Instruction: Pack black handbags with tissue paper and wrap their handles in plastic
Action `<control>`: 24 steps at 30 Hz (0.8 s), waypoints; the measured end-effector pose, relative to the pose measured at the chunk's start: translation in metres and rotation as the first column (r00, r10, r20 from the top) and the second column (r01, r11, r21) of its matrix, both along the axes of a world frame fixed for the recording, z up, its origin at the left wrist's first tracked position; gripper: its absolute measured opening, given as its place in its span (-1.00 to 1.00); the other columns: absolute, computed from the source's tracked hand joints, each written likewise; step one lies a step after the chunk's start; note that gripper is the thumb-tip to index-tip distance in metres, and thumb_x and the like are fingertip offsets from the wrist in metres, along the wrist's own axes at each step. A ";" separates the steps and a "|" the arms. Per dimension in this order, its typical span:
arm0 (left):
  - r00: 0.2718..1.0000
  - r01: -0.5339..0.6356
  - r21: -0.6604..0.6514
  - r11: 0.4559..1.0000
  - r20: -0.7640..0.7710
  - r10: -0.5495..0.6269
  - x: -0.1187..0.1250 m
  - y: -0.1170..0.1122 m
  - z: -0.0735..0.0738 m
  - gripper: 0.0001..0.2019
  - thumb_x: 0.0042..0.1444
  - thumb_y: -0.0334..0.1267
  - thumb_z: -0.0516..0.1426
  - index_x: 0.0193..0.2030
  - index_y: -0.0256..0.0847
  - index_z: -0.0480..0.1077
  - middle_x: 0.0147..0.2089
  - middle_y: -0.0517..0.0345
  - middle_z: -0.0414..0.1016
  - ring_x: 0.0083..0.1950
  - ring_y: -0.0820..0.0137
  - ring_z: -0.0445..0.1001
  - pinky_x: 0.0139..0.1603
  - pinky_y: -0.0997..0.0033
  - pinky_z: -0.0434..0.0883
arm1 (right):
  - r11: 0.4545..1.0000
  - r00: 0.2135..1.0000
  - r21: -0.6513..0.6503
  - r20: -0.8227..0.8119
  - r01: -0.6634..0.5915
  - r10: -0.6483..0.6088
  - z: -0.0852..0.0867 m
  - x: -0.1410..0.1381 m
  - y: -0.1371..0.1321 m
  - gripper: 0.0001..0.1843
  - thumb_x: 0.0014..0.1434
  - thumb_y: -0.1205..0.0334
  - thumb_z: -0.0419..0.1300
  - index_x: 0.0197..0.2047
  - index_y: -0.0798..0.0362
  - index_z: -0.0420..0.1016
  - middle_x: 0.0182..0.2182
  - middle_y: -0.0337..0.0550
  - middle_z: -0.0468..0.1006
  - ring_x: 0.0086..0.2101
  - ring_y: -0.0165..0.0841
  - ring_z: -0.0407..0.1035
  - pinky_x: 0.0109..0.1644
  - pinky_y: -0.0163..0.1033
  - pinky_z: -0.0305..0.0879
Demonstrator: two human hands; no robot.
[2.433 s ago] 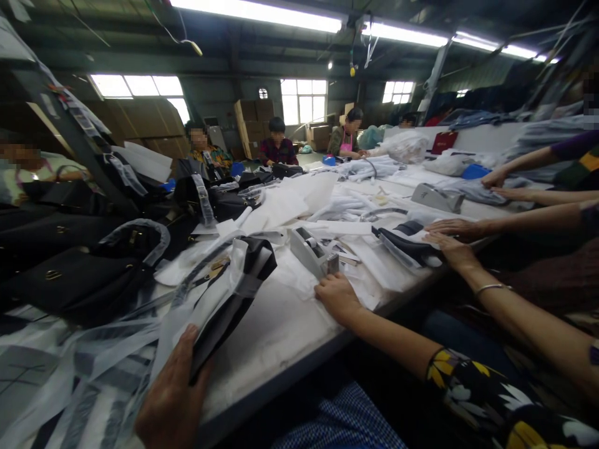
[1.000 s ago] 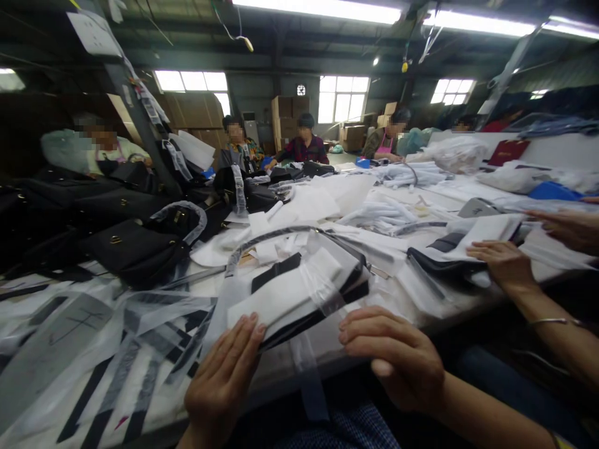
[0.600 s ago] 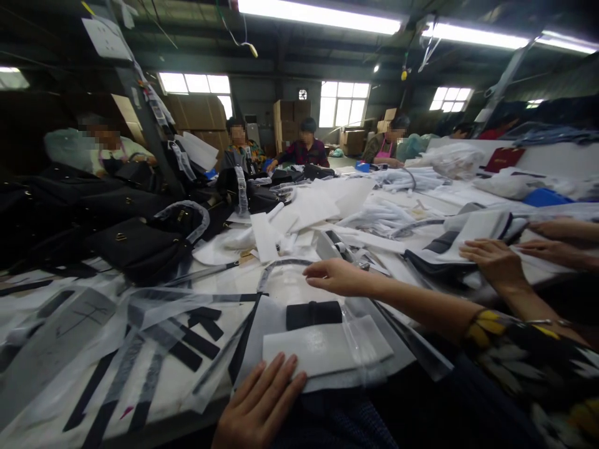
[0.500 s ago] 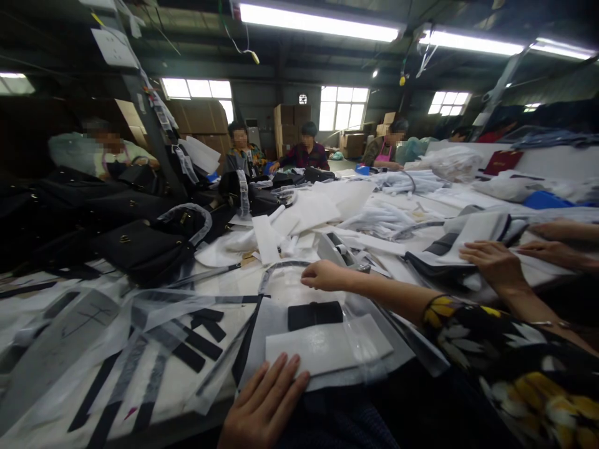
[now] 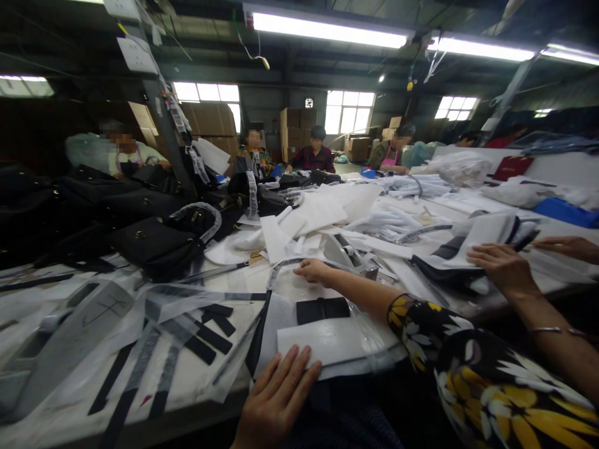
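Two hands flank the wrapped black bag [image 5: 322, 310], flat at the near edge of the table [image 5: 191, 383], long axis crosswise. Left hand [image 5: 276, 399] presses flat, released fingers [image 5: 292, 368] on its white foam sheet [image 5: 327, 340]; right hand [image 5: 312, 271] curls beyond it, grasp unclear, just beside the tape dispenser [image 5: 346, 252].

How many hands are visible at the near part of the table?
4. Left hand on the white sheet; right hand near the tape dispenser; one co-worker hand at right, another behind it. Far workers' hands are unclear.
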State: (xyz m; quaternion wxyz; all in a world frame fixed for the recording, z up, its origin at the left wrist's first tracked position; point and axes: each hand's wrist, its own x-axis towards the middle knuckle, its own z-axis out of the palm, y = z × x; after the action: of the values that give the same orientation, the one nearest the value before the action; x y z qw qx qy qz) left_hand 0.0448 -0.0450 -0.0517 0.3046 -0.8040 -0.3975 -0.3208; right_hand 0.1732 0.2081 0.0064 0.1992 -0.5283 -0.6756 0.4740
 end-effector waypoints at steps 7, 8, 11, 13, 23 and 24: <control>1.000 -0.003 -0.040 0.999 0.024 0.004 0.003 0.000 0.000 -0.60 0.41 -0.42 -0.10 0.24 -0.13 0.40 0.26 0.19 0.45 0.27 0.39 0.40 0.48 0.26 0.02 | 0.988 0.958 0.002 -0.246 -0.154 0.150 0.032 0.011 -0.038 -0.69 0.29 0.19 0.23 0.05 0.14 0.42 -0.07 -0.02 0.63 -0.07 -0.33 0.55 0.00 -0.28 0.45; 1.000 0.002 -0.037 0.999 0.026 -0.001 0.002 0.000 0.000 -0.60 0.41 -0.43 -0.11 0.24 -0.13 0.40 0.26 0.19 0.45 0.27 0.39 0.41 0.48 0.26 0.01 | 0.987 0.954 0.015 -0.253 -0.160 0.159 0.034 0.012 -0.040 -0.61 0.27 0.20 0.24 0.13 0.14 0.38 -0.04 0.00 0.62 -0.04 -0.30 0.54 0.03 -0.24 0.45; 0.999 0.014 -0.032 0.999 0.030 -0.013 0.000 0.001 -0.001 -0.59 0.41 -0.43 -0.11 0.25 -0.14 0.38 0.27 0.17 0.44 0.28 0.37 0.40 0.48 0.25 0.03 | 0.985 0.970 0.109 -0.188 -0.133 0.152 0.039 0.021 -0.047 -0.31 0.16 0.28 0.33 0.31 0.13 0.24 0.12 0.11 0.52 0.12 -0.17 0.42 0.24 -0.02 0.32; 0.999 0.013 -0.040 0.999 0.044 -0.011 -0.002 0.002 -0.001 -0.59 0.41 -0.44 -0.12 0.26 -0.15 0.38 0.28 0.15 0.43 0.29 0.35 0.38 0.47 0.25 0.05 | 0.926 0.984 0.346 -0.033 -0.152 0.174 0.045 0.037 -0.063 -0.23 0.10 0.27 0.38 0.34 0.12 0.24 0.24 0.16 0.38 0.25 -0.06 0.26 0.35 0.10 0.15; 0.975 -0.071 -0.071 0.995 0.206 0.084 -0.022 0.014 0.019 -0.53 0.30 -0.41 0.10 0.34 -0.24 0.27 0.20 0.00 0.51 0.20 0.26 0.48 0.25 0.29 0.37 | 0.261 0.706 0.775 0.310 -0.576 0.637 0.049 0.123 -0.222 -0.43 0.36 0.27 0.11 0.39 0.06 0.15 -0.27 -0.06 0.68 -0.23 -0.31 0.57 0.00 -0.25 0.51; 0.963 -0.086 -0.082 0.993 0.248 0.104 -0.024 0.017 0.023 -0.49 0.27 -0.40 0.14 0.35 -0.22 0.25 0.20 0.00 0.51 0.18 0.26 0.50 0.23 0.29 0.39 | 0.289 0.721 0.757 0.323 -0.586 0.613 0.035 0.119 -0.218 -0.47 0.37 0.21 0.10 0.37 0.05 0.20 -0.20 -0.03 0.67 -0.16 -0.28 0.57 0.09 -0.19 0.47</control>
State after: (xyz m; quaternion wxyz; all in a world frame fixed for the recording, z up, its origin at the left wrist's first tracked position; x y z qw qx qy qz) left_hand 0.0207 -0.0284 -0.0287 0.2381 -0.7469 -0.4823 -0.3910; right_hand 0.2919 -0.0100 0.0419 0.2383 -0.0723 -0.9570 0.1488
